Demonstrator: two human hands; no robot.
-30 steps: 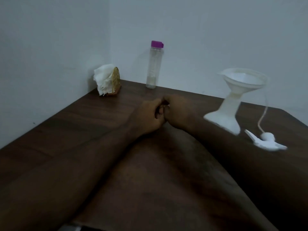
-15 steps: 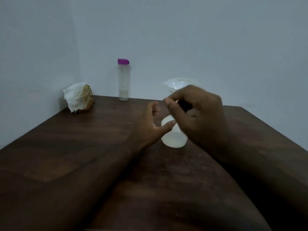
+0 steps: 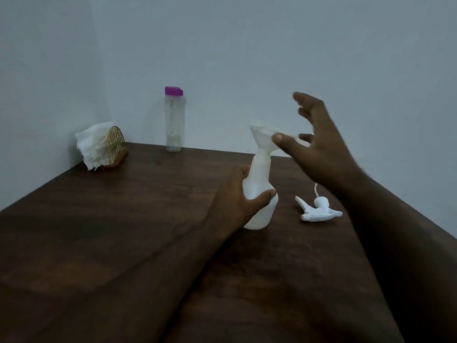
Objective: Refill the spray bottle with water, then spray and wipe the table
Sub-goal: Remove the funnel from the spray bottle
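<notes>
**Left hand on the spray bottle, right hand open at the funnel**

From my remote seat, the dark wooden bench (image 3: 123, 231) fills the lower half of the frame and runs back into a corner of pale walls. Both forearms reach in from the bottom edge.

My view shows the left hand (image 3: 237, 201) just right of centre, fingers and thumb curled round the body of the white spray bottle (image 3: 258, 178), which stands upright on the bench. The right hand (image 3: 319, 149) is raised at centre right, fingers spread and holding nothing. Its thumb tip lies across the rim of the funnel (image 3: 264, 137); it is blurred, so I cannot tell whether it touches. The funnel sits in the bottle's neck.

At upper centre left, a clear water bottle (image 3: 174, 120) with a purple cap (image 3: 173, 91) stands against the back wall. Further left, in the corner, white tissues (image 3: 92, 147) sit in a gold wire holder (image 3: 115, 144).

The white spray head (image 3: 319, 211) lies on the bench just right of the spray bottle, apart from it, its thin tube (image 3: 316, 190) running up behind the right wrist.
</notes>
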